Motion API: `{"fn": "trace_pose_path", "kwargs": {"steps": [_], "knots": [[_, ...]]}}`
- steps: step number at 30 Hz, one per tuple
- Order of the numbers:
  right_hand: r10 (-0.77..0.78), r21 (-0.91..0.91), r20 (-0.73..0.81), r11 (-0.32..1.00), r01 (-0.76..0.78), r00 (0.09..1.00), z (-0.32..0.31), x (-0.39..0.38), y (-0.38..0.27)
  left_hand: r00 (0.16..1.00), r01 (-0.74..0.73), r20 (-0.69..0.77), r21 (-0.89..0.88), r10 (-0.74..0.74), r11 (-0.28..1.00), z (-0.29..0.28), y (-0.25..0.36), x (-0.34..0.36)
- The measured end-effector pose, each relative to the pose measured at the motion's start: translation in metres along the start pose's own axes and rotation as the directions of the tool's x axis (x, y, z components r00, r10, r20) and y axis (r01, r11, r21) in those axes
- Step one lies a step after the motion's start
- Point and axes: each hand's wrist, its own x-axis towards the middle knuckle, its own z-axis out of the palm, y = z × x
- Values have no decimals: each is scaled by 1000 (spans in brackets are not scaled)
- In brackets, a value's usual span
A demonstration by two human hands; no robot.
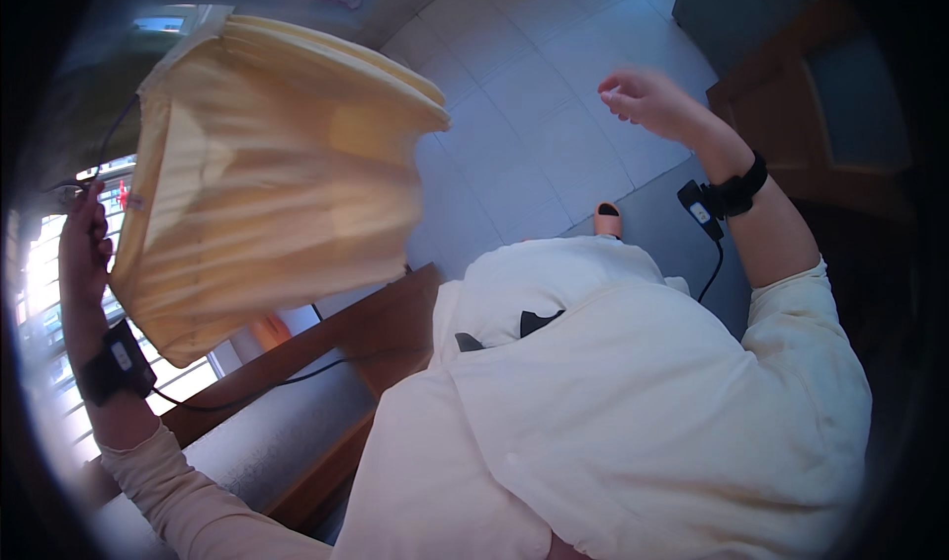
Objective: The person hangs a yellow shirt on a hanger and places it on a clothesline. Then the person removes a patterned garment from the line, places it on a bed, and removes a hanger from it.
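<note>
Cloth [287, 184] just beside left grip [85, 239]

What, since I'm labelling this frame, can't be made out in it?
All in the head view:
Left hand: what exactly it holds, too dim and blurred near the rim.
Right hand: whether it holds anything, blurred.
Yellow cloth: far side, hidden by its near face.
Orange footwear: mostly hidden by the cream clothing.
Brown furniture: outer part, lost in the dark rim.

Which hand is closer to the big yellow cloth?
Left. The left hand is close beside the left edge of the yellow cloth; the right hand is well apart from it, over the tiled floor.
</note>
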Motion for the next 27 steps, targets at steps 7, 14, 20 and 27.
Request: {"fn": "trace_pose_path", "kwargs": {"steps": [7, 14, 20, 27], "knots": [[2, -98, -6, 995, -2, 1000, -14, -11, -53, 978, 107, 205, -322, -41, 941, 44, -43, 7], [-81, 144, -87, 985, 93, 993, 2, -11, -102, 875, 234, 448, -721, 181, 652, 200, -58, 13], [-508, -475, -196, 798, 372, 839, 82, -45, -226, 822, 465, 519, -849, 235, 251, 283, -8, -14], [-545, -700, -460, 709, 91, 701, 30, -41, -239, 715, 510, 472, -857, 516, 78, 306, 84, -8]]}}
